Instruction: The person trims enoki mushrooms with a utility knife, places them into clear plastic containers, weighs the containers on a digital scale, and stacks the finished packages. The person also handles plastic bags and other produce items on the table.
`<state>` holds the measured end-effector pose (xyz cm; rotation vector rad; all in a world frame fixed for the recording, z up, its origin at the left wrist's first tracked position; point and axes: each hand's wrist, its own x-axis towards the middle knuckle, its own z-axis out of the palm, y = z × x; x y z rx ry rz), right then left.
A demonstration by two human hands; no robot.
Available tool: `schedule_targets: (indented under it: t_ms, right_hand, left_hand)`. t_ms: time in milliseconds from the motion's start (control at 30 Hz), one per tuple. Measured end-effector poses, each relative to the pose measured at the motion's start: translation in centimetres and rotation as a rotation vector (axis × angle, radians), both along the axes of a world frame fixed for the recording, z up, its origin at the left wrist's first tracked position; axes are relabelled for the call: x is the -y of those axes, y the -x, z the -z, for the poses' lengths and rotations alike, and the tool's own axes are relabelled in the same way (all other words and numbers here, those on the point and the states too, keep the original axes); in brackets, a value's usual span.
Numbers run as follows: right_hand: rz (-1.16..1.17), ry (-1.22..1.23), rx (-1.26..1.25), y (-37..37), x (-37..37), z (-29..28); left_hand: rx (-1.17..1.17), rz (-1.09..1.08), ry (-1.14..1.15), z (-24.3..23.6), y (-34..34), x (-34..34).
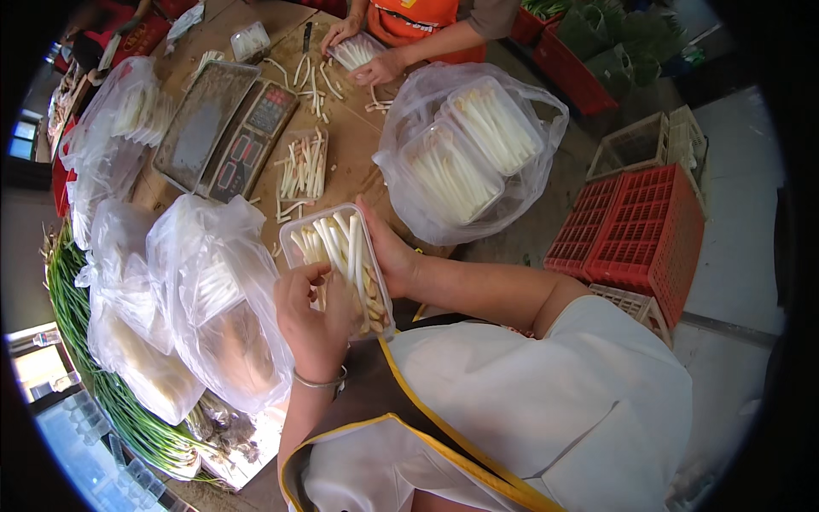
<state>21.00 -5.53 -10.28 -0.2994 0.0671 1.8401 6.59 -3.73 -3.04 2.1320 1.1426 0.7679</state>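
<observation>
Right hand (395,258) holds tub (382,286) of stalks (353,247).
Left hand (314,317) curls over them, hiding some; its grip cannot be told.

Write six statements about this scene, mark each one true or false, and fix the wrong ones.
1. The right hand holds a clear plastic tray of white stalks. True.
2. A bracelet circles the right wrist. False: the bracelet is on the wrist of the left hand.
3. The digital scale is further left in the picture than that tray. True.
4. The clear bag beyond the right hand holds long green stems. False: it holds packed white stalks.
5. The crates are all blue. False: red crates and pale ones show.
6. Long green stems lie at the left. True.
</observation>
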Motion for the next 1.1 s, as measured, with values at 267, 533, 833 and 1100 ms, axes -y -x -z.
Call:
schedule_targets:
  t_ms: [267, 533, 833, 1100]
  right_hand:
    - [0.009, 0.061, -0.013, 0.0, 0.1, 0.8]
    - [-0.015, 0.104, 0.034, -0.1, 0.2, -0.1]
    - [-0.047, 0.108, 0.007, -0.2, 0.5, 0.5]
    - [-0.087, 0.036, -0.105, -0.3, 0.9, 1.7]
  left_hand:
    - [0.281, -0.059, 0.576, 0.8, 2.1, -1.8]
    - [0.445, -0.086, 0.902, 0.2, 2.7, -2.5]
    - [0.535, -0.070, 0.898, 0.6, 2.9, -2.3]
    - [0.602, -0.132, 0.837, 2.3, 2.8, -2.0]
